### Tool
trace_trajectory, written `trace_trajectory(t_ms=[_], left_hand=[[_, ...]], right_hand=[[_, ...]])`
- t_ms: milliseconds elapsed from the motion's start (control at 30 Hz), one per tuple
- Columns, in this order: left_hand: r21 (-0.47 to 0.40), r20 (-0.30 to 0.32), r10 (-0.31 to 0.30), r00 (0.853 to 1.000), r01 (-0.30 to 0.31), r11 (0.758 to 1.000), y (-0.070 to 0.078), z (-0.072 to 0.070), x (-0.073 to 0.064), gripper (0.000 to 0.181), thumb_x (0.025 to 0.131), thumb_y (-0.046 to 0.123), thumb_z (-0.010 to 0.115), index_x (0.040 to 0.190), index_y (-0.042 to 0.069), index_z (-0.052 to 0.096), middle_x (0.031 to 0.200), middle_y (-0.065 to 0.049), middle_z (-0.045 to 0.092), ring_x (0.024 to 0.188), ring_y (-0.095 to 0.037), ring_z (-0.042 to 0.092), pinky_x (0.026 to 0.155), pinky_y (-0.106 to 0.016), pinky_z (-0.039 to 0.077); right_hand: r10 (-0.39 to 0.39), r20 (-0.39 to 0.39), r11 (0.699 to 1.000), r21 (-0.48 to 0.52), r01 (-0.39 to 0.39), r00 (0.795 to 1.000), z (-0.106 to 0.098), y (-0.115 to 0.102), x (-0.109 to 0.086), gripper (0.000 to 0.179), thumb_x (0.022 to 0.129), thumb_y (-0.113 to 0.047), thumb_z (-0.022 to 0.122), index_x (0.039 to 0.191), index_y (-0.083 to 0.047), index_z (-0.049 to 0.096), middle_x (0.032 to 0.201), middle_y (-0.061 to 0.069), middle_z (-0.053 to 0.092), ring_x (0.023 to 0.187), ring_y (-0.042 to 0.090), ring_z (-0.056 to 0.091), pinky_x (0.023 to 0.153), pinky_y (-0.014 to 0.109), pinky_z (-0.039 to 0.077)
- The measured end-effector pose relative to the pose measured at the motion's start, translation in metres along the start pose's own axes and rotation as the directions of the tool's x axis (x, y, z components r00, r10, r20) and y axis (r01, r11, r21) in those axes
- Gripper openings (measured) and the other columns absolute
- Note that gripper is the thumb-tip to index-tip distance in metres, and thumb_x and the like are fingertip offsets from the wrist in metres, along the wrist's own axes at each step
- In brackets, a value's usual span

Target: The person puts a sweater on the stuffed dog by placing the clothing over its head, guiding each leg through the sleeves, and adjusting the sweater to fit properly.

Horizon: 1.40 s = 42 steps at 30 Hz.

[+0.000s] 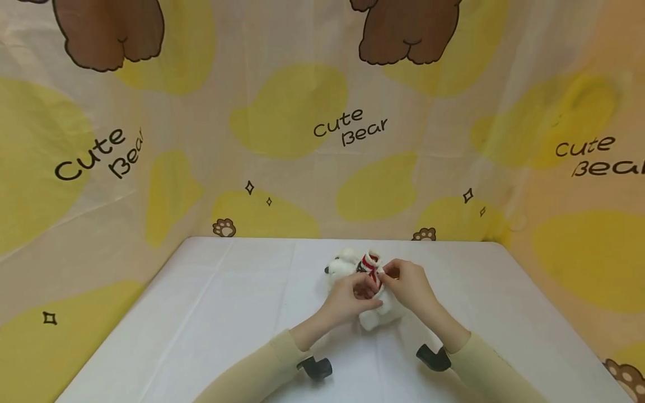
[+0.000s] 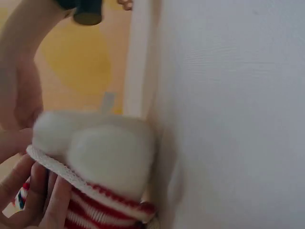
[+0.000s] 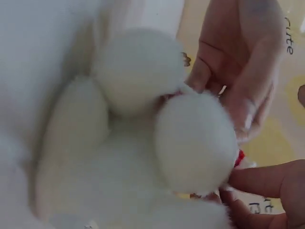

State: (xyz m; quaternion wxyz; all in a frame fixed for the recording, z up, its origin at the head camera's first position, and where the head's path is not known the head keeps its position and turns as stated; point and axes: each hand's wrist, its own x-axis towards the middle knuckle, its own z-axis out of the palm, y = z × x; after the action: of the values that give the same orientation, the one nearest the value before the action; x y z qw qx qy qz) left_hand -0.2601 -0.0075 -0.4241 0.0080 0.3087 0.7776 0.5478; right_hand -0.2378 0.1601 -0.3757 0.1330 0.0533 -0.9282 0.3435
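A white plush toy (image 1: 388, 311) lies on the table with its dark-nosed head to the left. Around its body is a red-and-white striped knitted sweater (image 1: 371, 259). My left hand (image 1: 347, 296) curls its fingers at the sweater's near side, and in the left wrist view those fingers grip fabric by the pale hem (image 2: 62, 169). At the right end of the garment, my right hand (image 1: 409, 281) pinches the edge between thumb and finger. Plump white limbs (image 3: 195, 143) hide much of the sweater in the right wrist view.
The white-covered table (image 1: 242, 313) reaches back to a printed curtain (image 1: 282, 184) with yellow patches, bears and lettering. Curtain also hangs at both sides. Black curved mounts (image 1: 316, 369) sit under both wrists, below pale sleeves (image 1: 262, 364).
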Motion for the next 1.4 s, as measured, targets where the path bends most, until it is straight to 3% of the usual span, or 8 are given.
trace_trajectory(t_ms=[167,333,600,767,1033,1100,1267,1400], left_hand=[[0.027,-0.111,-0.041,0.993,0.044,0.999,-0.003,-0.018,0.002,0.012,0.082,0.02,0.074,0.087,0.013,0.066,0.08,-0.001,0.068,0.072,-0.005,0.061,0.067,-0.02,0.05],[0.127,-0.229,-0.057,0.972,0.088,0.988,-0.003,-0.028,0.002,0.01,0.084,0.017,0.07,0.091,0.012,0.065,0.084,0.0,0.067,0.07,-0.006,0.06,0.062,-0.021,0.05],[0.256,-0.201,-0.087,0.976,0.138,0.957,-0.003,-0.03,0.003,0.011,0.084,0.02,0.068,0.089,0.01,0.065,0.081,0.0,0.068,0.069,-0.006,0.061,0.058,-0.019,0.049],[0.384,-0.223,-0.076,0.972,0.159,0.91,-0.005,-0.029,0.007,0.01,0.081,0.02,0.07,0.082,0.011,0.066,0.07,0.003,0.063,0.06,-0.005,0.053,0.053,-0.02,0.042],[0.586,-0.266,-0.049,0.963,0.202,0.785,-0.008,-0.031,0.008,0.012,0.08,0.018,0.07,0.072,0.015,0.061,0.061,0.007,0.053,0.052,-0.006,0.046,0.044,-0.021,0.036],[0.561,-0.243,-0.033,0.97,0.168,0.811,-0.008,-0.032,0.007,0.013,0.08,0.017,0.071,0.073,0.015,0.06,0.061,0.007,0.052,0.052,-0.005,0.046,0.045,-0.021,0.036],[0.316,-0.083,0.071,0.994,-0.041,0.948,-0.007,-0.028,0.001,0.014,0.078,0.017,0.075,0.079,0.013,0.062,0.065,0.004,0.057,0.057,-0.005,0.049,0.052,-0.018,0.04],[0.203,0.052,0.157,0.986,-0.164,0.965,-0.007,-0.017,-0.002,0.022,0.074,0.02,0.081,0.086,0.012,0.064,0.075,0.001,0.061,0.065,-0.01,0.055,0.057,-0.016,0.044]], right_hand=[[-0.031,-0.021,0.998,-0.048,0.03,0.999,-0.002,-0.007,-0.008,0.011,0.084,-0.013,0.068,0.086,-0.002,0.067,0.08,0.006,0.069,0.075,0.019,0.063,0.068,0.035,0.051],[0.025,0.014,0.998,-0.059,-0.025,1.0,-0.003,-0.01,-0.014,0.011,0.085,-0.014,0.066,0.086,-0.003,0.064,0.073,0.003,0.064,0.065,0.012,0.056,0.059,0.027,0.046],[0.081,0.04,0.984,0.156,-0.087,0.996,0.006,-0.001,-0.023,0.01,0.087,-0.009,0.062,0.092,0.0,0.061,0.084,0.009,0.067,0.073,0.013,0.061,0.057,0.023,0.052],[0.042,-0.009,0.993,0.107,-0.041,0.999,0.013,0.009,-0.025,0.007,0.084,-0.012,0.065,0.087,-0.006,0.064,0.089,0.007,0.069,0.081,0.017,0.056,0.069,0.028,0.045],[-0.047,-0.005,0.995,0.088,0.047,0.999,0.014,0.025,-0.022,0.014,0.075,-0.009,0.071,0.065,-0.009,0.062,0.097,0.008,0.07,0.099,0.029,0.063,0.087,0.044,0.048],[-0.044,0.005,0.994,0.096,0.044,0.999,0.014,0.028,-0.02,0.013,0.076,-0.01,0.071,0.066,-0.01,0.063,0.098,0.007,0.07,0.1,0.029,0.063,0.088,0.045,0.048],[0.036,0.076,0.975,0.218,-0.052,0.996,0.01,0.032,-0.015,0.009,0.082,-0.014,0.068,0.081,-0.005,0.067,0.106,0.012,0.068,0.096,0.024,0.066,0.082,0.035,0.052],[0.102,0.123,0.934,0.329,-0.138,0.987,0.008,0.034,-0.012,0.017,0.084,-0.016,0.068,0.091,0.0,0.066,0.105,0.015,0.067,0.078,0.015,0.067,0.066,0.023,0.054]])
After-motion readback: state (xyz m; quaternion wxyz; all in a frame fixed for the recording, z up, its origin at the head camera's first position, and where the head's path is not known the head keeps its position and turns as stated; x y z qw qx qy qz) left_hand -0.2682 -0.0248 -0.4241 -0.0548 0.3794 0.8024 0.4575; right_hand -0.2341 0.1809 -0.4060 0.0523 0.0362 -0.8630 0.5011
